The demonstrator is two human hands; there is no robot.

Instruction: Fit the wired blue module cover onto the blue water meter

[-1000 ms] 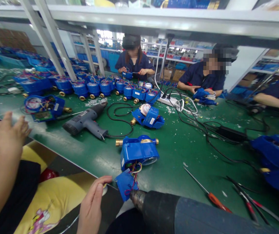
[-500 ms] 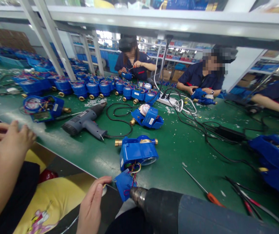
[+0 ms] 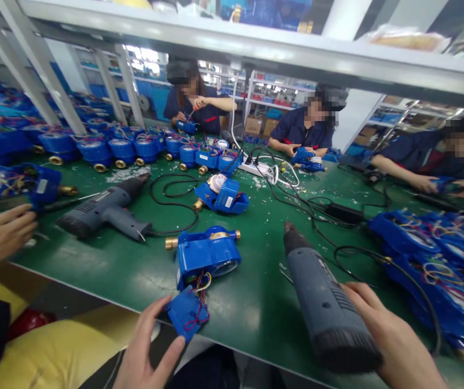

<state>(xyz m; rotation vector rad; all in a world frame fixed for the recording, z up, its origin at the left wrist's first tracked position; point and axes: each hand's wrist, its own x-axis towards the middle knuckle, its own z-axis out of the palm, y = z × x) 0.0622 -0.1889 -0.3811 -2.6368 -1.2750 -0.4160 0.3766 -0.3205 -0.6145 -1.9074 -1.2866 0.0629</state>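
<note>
A grey heat gun [image 3: 321, 302] is held in my right hand [image 3: 390, 335], its fingers closed at the gun's right side. Its nozzle points away from me over the green bench. My left hand [image 3: 146, 340] grips a small blue plastic cover [image 3: 187, 313] by its left edge, with finger and thumb at two corners. Red, yellow and white wires [image 3: 203, 286] run from the cover to a blue water meter [image 3: 207, 254] with brass ends, which lies on the bench just beyond.
Another heat gun [image 3: 106, 208] lies left of centre. Behind the meter sits a second blue meter [image 3: 221, 194]. More meters [image 3: 438, 270] crowd the right. A power strip [image 3: 256, 168] and cables cross the bench. A neighbour's hand [image 3: 5, 232] is at left; co-workers sit opposite.
The heat gun's nozzle has swung away from the cover's wires and now points forward at the right. My left thumb and finger have spread onto the cover's corners. The view has shifted right.
</note>
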